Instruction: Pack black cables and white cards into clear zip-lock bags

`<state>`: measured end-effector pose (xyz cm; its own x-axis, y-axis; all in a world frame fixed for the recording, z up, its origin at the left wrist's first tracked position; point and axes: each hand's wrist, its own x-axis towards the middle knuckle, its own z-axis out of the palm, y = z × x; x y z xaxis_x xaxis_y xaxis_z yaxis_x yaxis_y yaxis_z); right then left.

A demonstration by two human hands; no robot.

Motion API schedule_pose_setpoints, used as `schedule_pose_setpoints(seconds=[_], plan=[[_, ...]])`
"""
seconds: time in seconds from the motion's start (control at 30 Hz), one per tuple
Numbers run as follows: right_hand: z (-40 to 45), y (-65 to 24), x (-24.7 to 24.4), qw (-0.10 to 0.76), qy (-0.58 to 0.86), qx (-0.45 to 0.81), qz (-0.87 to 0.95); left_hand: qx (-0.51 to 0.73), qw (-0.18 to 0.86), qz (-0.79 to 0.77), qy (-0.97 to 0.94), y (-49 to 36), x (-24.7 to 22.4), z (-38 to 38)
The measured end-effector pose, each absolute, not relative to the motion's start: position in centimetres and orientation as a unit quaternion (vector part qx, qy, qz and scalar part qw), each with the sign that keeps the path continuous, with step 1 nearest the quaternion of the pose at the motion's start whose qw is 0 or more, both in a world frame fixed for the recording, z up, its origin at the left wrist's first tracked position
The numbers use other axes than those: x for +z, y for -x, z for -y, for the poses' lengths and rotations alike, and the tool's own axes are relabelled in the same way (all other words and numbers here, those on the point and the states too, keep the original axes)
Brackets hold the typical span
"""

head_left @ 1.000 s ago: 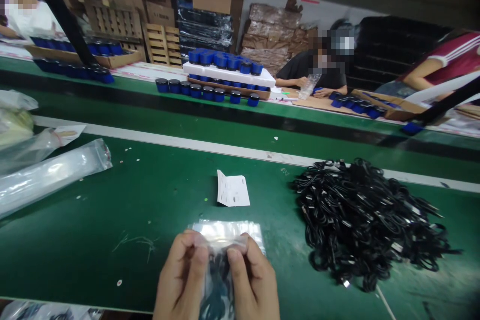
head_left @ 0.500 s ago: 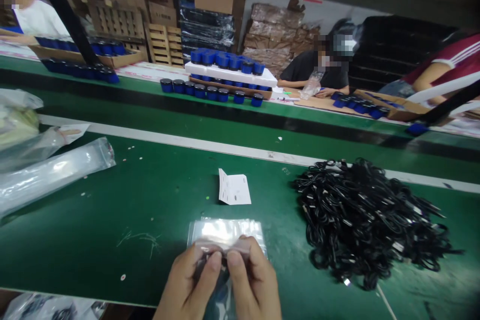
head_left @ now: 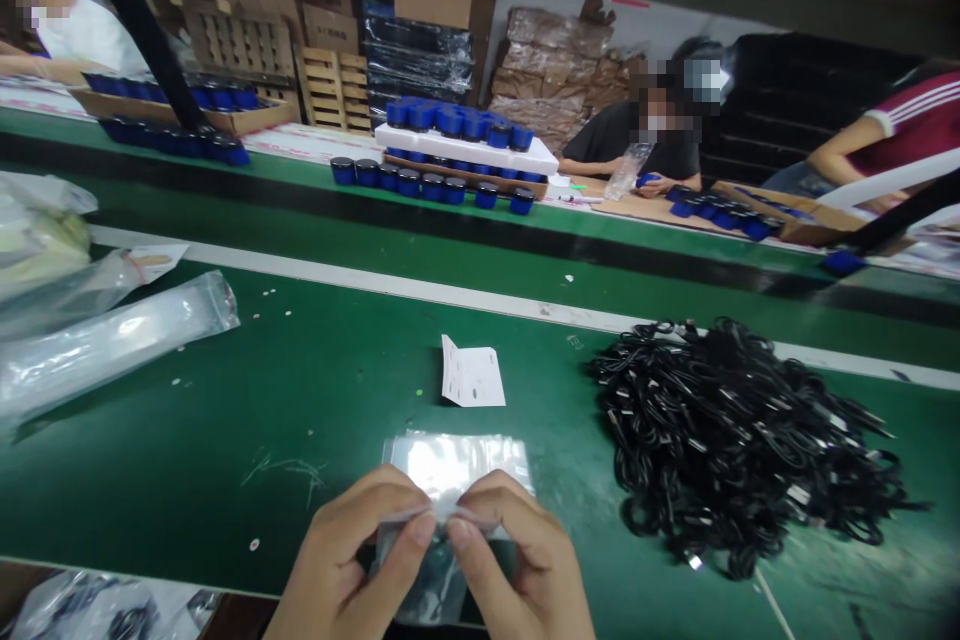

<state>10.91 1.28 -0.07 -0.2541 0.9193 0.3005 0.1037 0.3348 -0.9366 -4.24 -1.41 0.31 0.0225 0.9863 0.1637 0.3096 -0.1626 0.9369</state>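
Note:
Close to me, my left hand [head_left: 360, 555] and my right hand [head_left: 521, 555] pinch the top edge of a clear plastic bag [head_left: 424, 592], thumbs towards me and fingertips almost meeting. Something dark shows through the bag, too unclear to name. Just beyond my fingers lies a stack of clear plastic bags [head_left: 450, 458] on the green table. A folded white leaflet [head_left: 480, 377] stands partly open behind that stack. To the right of my hands is a big heap of coiled black cables [head_left: 739, 440] with metal plugs.
Packs of plastic bags [head_left: 127, 340] lie at the left. A box of bagged items [head_left: 112, 608] sits below the table's near edge. Across the green conveyor, blue jars with black lids [head_left: 431, 186] stand in rows; a co-worker in black [head_left: 637, 145] holds a blue jar, with others at both sides.
My hands have spread a little apart at the wrists, and the bag's top edge has folded down between my thumbs and fingers. The view has shifted slightly.

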Motion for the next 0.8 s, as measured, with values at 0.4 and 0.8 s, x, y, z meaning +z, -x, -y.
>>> schedule_pose_setpoints(seconds=[0.4, 0.8], plan=[[-1.2, -11.1, 0.3, 0.464, 0.389, 0.393, 0.692, 0.459, 0.357, -0.541, -0.608, 4.0, 0.1, 1.5], [-0.4, -11.0, -1.0, 0.368, 0.317, 0.345, 0.803, 0.408, 0.41, -0.622, -0.528, 7.9, -1.2, 4.5]])
